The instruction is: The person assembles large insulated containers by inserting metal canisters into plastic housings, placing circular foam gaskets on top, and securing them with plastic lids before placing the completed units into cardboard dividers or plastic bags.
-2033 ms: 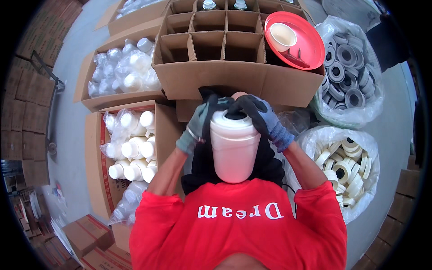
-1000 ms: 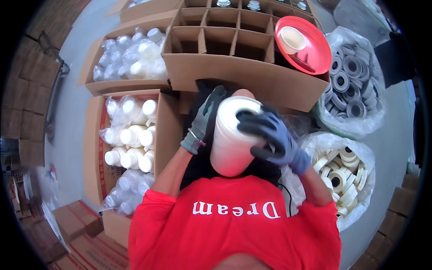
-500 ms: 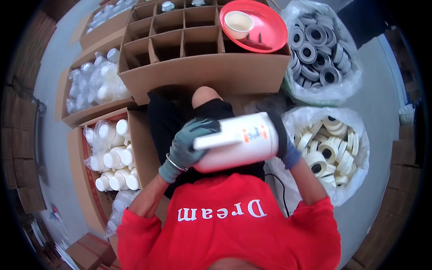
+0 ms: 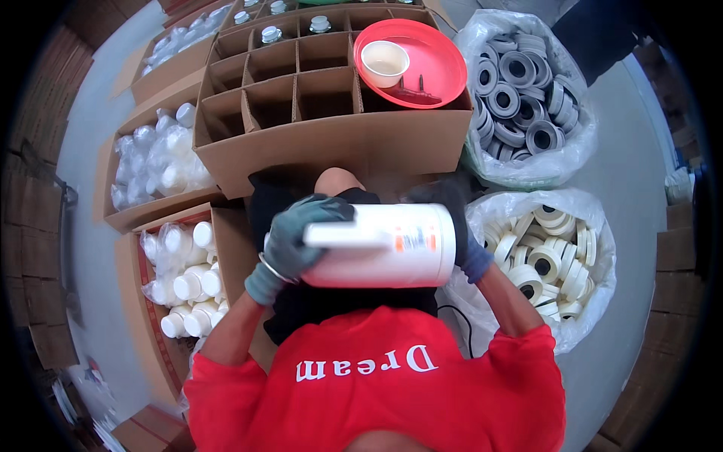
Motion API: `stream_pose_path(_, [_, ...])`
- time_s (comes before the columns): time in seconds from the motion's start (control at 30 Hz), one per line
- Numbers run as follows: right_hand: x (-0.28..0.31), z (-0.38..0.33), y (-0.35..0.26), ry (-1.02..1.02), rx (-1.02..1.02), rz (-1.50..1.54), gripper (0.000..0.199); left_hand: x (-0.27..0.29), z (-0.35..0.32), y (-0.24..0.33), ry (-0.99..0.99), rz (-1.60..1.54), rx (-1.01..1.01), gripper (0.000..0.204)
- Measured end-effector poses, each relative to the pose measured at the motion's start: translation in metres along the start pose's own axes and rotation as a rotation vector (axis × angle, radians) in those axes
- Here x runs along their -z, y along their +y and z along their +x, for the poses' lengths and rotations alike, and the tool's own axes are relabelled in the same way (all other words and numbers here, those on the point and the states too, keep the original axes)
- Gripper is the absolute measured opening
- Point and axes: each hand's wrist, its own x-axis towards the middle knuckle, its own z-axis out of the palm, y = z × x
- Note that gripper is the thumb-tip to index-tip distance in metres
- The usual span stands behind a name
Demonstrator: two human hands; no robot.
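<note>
Here, a white jug [image 4: 369,260] lies on its side across the seated person's lap, just in front of the red shirt [image 4: 369,407]. Its handle [image 4: 346,236] faces up toward the camera, and a small orange and dark print shows on its wall. The left hand [image 4: 305,237], in a grey-green glove, is closed around the jug's left end, fingers over the top beside the handle; a thin bracelet [image 4: 276,269] circles that wrist. The right hand [image 4: 461,226], in a dark glove with a blue cuff, is at the jug's other end. It is blurred and partly hidden there, so I cannot tell whether it grasps the jug or only lies against it.

Beyond the knees stands a cardboard box [image 4: 331,154] split into cells, with clear bottles [image 4: 320,25] in some of the far ones. A red tray [image 4: 444,64] rests on its right corner, holding a cream cup [image 4: 385,62] and a dark reddish item [image 4: 414,95]. To the right, one plastic bag is full of grey rings [image 4: 517,69] and a nearer one of cream rings [image 4: 544,261]. On the left, an open carton [image 4: 237,256] holds white bottles [image 4: 197,324], and another beyond it holds plastic-wrapped ones [image 4: 162,154].
</note>
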Motion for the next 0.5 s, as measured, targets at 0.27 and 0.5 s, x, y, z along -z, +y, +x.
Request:
stream_pose_path(0.27, [-0.009,-0.023,0.065,0.029,-0.447,0.716,0.038,-0.017,0.011,0.033,-0.069,0.424,-0.182,0.030])
stream_pose_path(0.5, [-0.005,0.013,-0.037,-0.062,0.119,0.039,0.045,-0.016,-0.051,-0.044,-0.016,0.142,0.074,0.029])
